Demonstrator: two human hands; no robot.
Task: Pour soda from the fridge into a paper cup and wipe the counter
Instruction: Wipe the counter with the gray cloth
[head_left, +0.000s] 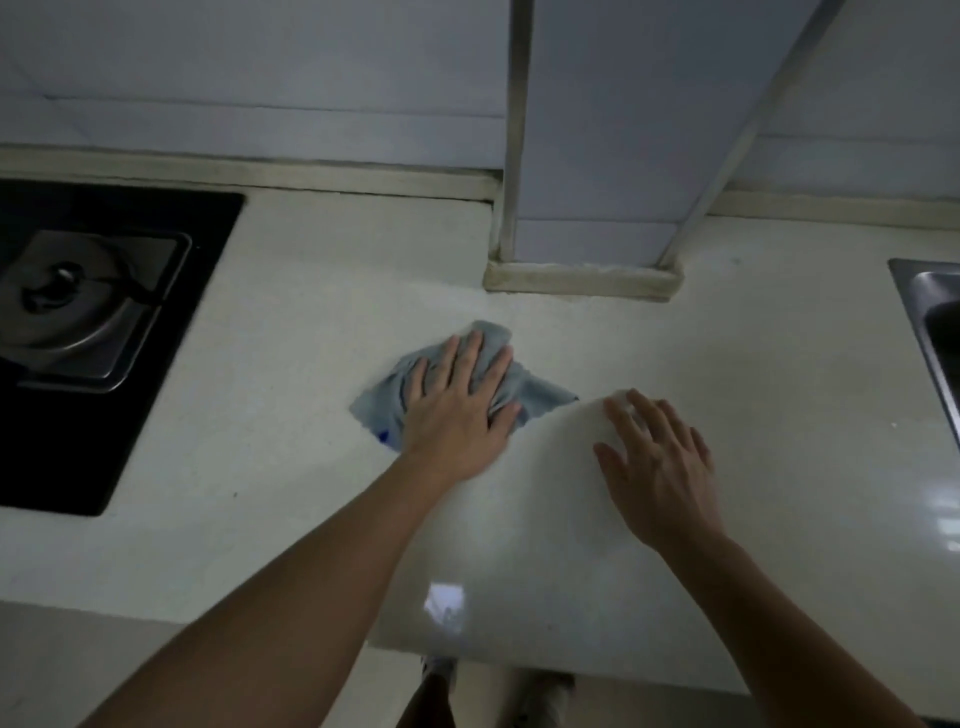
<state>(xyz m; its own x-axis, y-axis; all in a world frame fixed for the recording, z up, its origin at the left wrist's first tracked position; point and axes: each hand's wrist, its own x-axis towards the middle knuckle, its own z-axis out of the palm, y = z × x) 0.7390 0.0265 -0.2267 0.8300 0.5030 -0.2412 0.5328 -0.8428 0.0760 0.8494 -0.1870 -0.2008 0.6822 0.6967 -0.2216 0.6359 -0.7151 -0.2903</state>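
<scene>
Roughly, left to right, we noted:

Stove (78, 322): it sat at the far left, a black glass top with a metal burner, well apart from our hands.

Counter (291, 467): pale and glossy, it ran from the stove across to the sink. Whether the sheen was wetness or only reflected light, we could not tell.

Cloth (384, 410): a blue-grey rag lay bunched on the counter near the middle, in front of the tiled pillar (587, 156).

Left hand (457, 410): we pressed it flat on the cloth, fingers straight and spread, curled round nothing.

How the cloth should handle: we judged it light, soft and floppy, likely to bunch under a push. A flat palm over its middle seemed the best hold for wiping; for lifting, a pinch at the loose corner nearest the stove.

Right hand (660, 467): it rested just beside the cloth on bare counter, fingers straight and relaxed, holding nothing.

Sink (924, 322): only its metal edge showed at the far right, and we could not see what was inside.

Cup and soda: neither was in view, so we could not say whether the pouring had been done.

Step in hand: wiping the counter, by our judgement.
</scene>
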